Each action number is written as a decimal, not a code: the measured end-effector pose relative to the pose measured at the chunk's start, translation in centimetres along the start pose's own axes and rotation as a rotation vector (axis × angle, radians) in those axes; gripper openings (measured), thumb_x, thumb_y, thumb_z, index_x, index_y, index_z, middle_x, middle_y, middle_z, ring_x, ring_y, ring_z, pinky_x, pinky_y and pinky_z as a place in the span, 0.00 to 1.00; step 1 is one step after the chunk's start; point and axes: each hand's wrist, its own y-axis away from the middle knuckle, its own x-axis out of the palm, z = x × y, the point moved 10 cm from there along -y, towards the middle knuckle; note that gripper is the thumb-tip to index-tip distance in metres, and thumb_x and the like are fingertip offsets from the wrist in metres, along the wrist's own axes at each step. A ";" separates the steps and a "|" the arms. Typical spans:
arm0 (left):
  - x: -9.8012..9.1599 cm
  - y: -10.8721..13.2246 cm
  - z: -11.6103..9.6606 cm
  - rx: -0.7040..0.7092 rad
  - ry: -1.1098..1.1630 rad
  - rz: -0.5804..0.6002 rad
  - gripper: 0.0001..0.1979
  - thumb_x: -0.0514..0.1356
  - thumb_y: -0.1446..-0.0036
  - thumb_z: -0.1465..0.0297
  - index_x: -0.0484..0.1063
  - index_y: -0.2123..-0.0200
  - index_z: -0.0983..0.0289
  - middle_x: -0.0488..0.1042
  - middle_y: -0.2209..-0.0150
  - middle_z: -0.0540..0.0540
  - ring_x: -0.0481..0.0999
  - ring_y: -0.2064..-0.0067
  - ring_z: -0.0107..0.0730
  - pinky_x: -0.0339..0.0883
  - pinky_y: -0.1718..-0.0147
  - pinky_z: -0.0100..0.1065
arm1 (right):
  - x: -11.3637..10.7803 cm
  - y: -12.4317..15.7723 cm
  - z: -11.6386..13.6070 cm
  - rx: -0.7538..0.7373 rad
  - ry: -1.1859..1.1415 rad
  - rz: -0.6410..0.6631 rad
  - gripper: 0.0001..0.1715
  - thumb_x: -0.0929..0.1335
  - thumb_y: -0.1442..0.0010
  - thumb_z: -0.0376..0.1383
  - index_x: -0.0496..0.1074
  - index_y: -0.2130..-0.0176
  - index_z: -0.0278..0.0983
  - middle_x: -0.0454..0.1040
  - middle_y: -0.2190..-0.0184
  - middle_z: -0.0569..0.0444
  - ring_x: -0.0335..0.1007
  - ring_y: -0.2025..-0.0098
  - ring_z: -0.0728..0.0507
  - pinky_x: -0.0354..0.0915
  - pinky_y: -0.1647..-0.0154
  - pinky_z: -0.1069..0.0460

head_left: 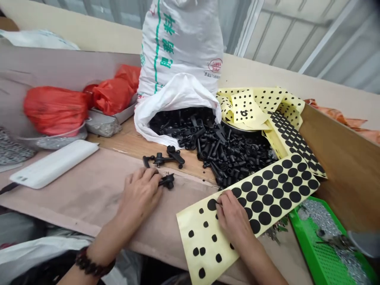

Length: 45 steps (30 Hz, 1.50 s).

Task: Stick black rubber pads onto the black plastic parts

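Note:
My left hand (142, 190), a beaded bracelet on its wrist, is closed around a small black plastic part (168, 181) at the table's front half. Part of that piece is hidden under my fingers. Just beyond it lie a few more black plastic parts (162, 159). My right hand (233, 215) rests on a yellow sheet of round black stickers (190, 217), its thumb and finger pinched at the edge of one black sticker (211, 204). Whether that sticker's edge is lifted is too small to tell. Larger dots fill the sheet's far end; small dots are scattered over its near end.
A white woven sack (181, 51) spills black plastic parts (234, 158) onto the table. More yellow sticker sheets (285, 99) lie behind them. A green tray (323, 241) with small metal pieces stands at right. Red bags (56, 109) and a white long object (56, 163) lie left.

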 end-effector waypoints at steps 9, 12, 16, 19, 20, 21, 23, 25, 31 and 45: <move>2.3 3.0 -7.7 0.140 0.442 0.239 0.08 0.50 0.42 0.75 0.68 0.64 0.64 0.71 0.67 0.56 0.71 0.62 0.42 0.66 0.62 0.41 | 0.3 0.4 1.2 -0.104 -0.081 0.038 0.11 0.57 0.39 0.25 0.62 0.69 0.36 0.65 0.68 0.49 0.62 0.66 0.43 0.59 0.65 0.48; 3.1 3.3 -9.0 0.159 0.413 0.264 0.11 0.48 0.42 0.78 0.69 0.64 0.66 0.71 0.66 0.58 0.71 0.62 0.43 0.68 0.61 0.44 | 0.3 0.7 1.6 -0.123 -0.158 0.073 0.10 0.57 0.38 0.26 0.60 0.70 0.36 0.65 0.68 0.50 0.60 0.66 0.43 0.56 0.66 0.48; 3.2 3.3 -8.8 0.147 0.434 0.221 0.11 0.47 0.42 0.78 0.69 0.64 0.66 0.70 0.66 0.58 0.71 0.62 0.44 0.69 0.62 0.45 | -0.1 1.3 2.2 -0.152 -0.274 0.108 0.10 0.57 0.39 0.26 0.60 0.70 0.36 0.65 0.67 0.51 0.61 0.64 0.43 0.54 0.64 0.47; 2.6 3.3 -8.1 0.120 0.520 0.137 0.07 0.51 0.43 0.76 0.67 0.64 0.64 0.72 0.66 0.56 0.73 0.63 0.41 0.70 0.64 0.40 | -0.3 1.5 1.6 -0.099 -0.458 0.172 0.09 0.59 0.40 0.26 0.59 0.70 0.37 0.66 0.66 0.53 0.62 0.63 0.44 0.54 0.62 0.47; 2.3 3.3 -7.7 0.102 0.558 0.103 0.06 0.52 0.43 0.76 0.65 0.63 0.64 0.73 0.66 0.55 0.74 0.63 0.39 0.70 0.65 0.38 | -0.4 1.5 1.4 -0.077 -0.533 0.204 0.09 0.59 0.41 0.27 0.60 0.71 0.38 0.66 0.66 0.53 0.63 0.62 0.44 0.55 0.61 0.48; 2.0 3.3 -7.4 0.086 0.592 0.066 0.06 0.52 0.43 0.75 0.64 0.61 0.63 0.74 0.65 0.54 0.75 0.64 0.37 0.70 0.66 0.35 | -0.4 1.5 1.2 -0.062 -0.609 0.237 0.08 0.60 0.41 0.27 0.60 0.71 0.38 0.67 0.66 0.54 0.63 0.62 0.44 0.55 0.60 0.48; 1.3 3.4 -7.2 0.094 0.611 -0.005 0.09 0.52 0.42 0.75 0.62 0.57 0.62 0.76 0.64 0.53 0.77 0.64 0.33 0.70 0.67 0.31 | -0.3 1.5 1.2 -0.058 -0.731 0.309 0.08 0.62 0.43 0.28 0.61 0.72 0.38 0.68 0.66 0.54 0.64 0.61 0.44 0.56 0.58 0.48; 0.3 3.8 -7.8 0.168 0.532 -0.077 0.11 0.50 0.41 0.75 0.62 0.55 0.61 0.76 0.62 0.54 0.77 0.63 0.33 0.70 0.66 0.31 | -0.2 1.6 1.4 -0.089 -0.778 0.382 0.08 0.64 0.45 0.28 0.62 0.74 0.38 0.70 0.66 0.54 0.64 0.60 0.44 0.55 0.55 0.47; -0.4 5.5 -10.3 0.346 0.429 -0.047 0.14 0.47 0.41 0.78 0.64 0.55 0.61 0.73 0.62 0.56 0.74 0.65 0.35 0.71 0.68 0.33 | 0.4 1.9 -1.4 0.143 -1.185 0.413 0.07 0.68 0.46 0.36 0.67 0.74 0.37 0.68 0.62 0.52 0.62 0.58 0.43 0.55 0.56 0.48; 1.5 6.2 -10.3 0.166 0.776 0.197 0.12 0.48 0.41 0.76 0.62 0.56 0.59 0.73 0.61 0.53 0.74 0.62 0.32 0.68 0.65 0.28 | 0.9 2.9 0.1 0.385 -1.633 0.417 0.10 0.72 0.51 0.37 0.69 0.76 0.35 0.66 0.58 0.50 0.61 0.58 0.44 0.56 0.57 0.51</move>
